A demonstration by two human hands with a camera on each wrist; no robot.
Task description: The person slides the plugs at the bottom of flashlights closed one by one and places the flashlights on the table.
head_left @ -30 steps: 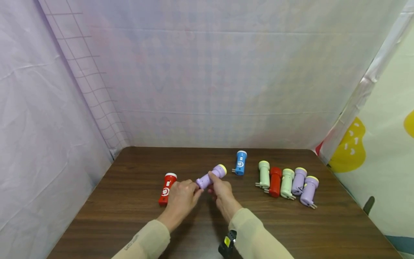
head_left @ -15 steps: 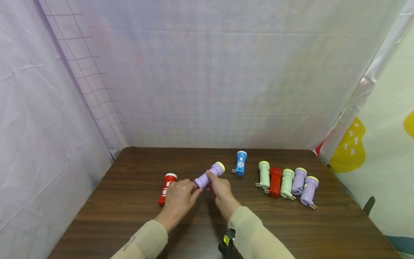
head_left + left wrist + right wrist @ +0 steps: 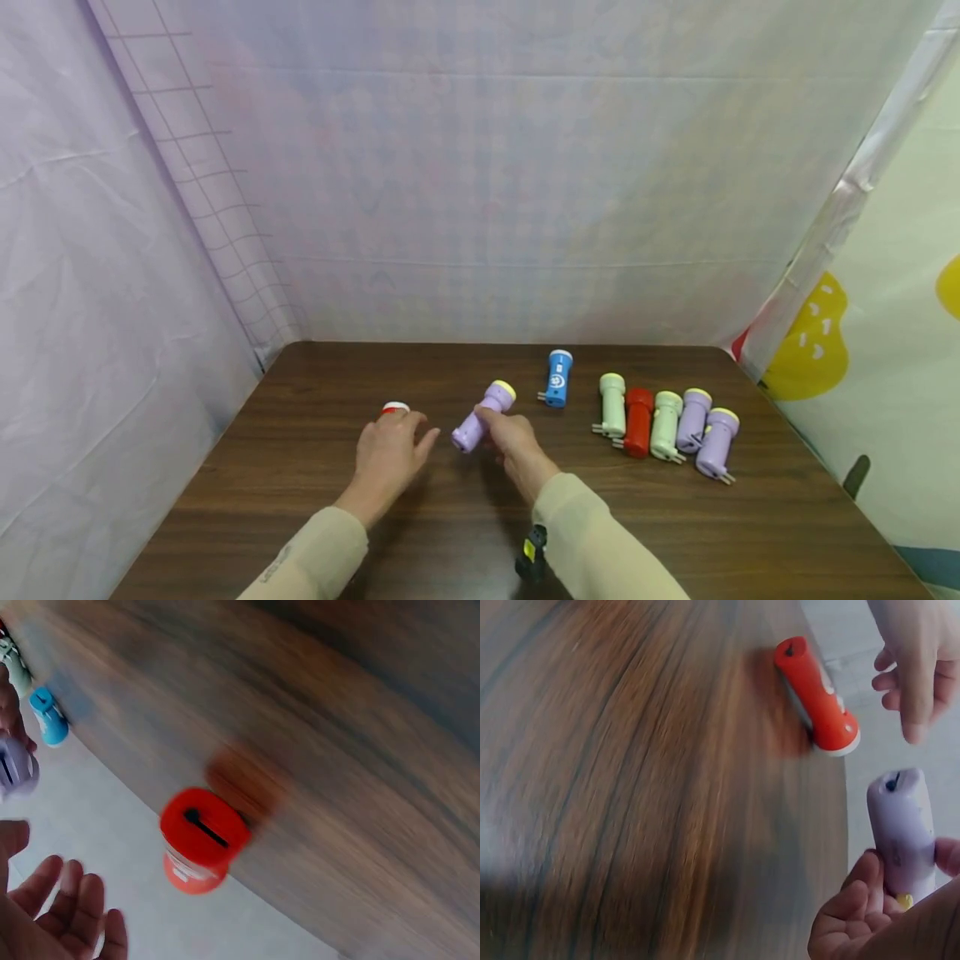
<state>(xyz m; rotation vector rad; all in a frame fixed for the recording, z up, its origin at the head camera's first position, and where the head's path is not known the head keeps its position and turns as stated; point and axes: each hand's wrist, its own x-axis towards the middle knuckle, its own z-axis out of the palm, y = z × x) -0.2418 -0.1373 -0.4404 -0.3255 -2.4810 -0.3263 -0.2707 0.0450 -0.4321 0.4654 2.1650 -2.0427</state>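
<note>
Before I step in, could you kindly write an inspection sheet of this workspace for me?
Surface: dark wood-grain table.
Job's things: purple flashlight, held tilted; red flashlight lying on the table near the left hand.
Clutter: blue flashlight by itself; five more flashlights on the right, two pale green, one red, two purple.
Grippers: right hand grips the purple flashlight; left hand holds nothing, fingers relaxed.
Cables: nothing seen.
Surroundings: pale curtain behind, printed cloth at right.
</note>
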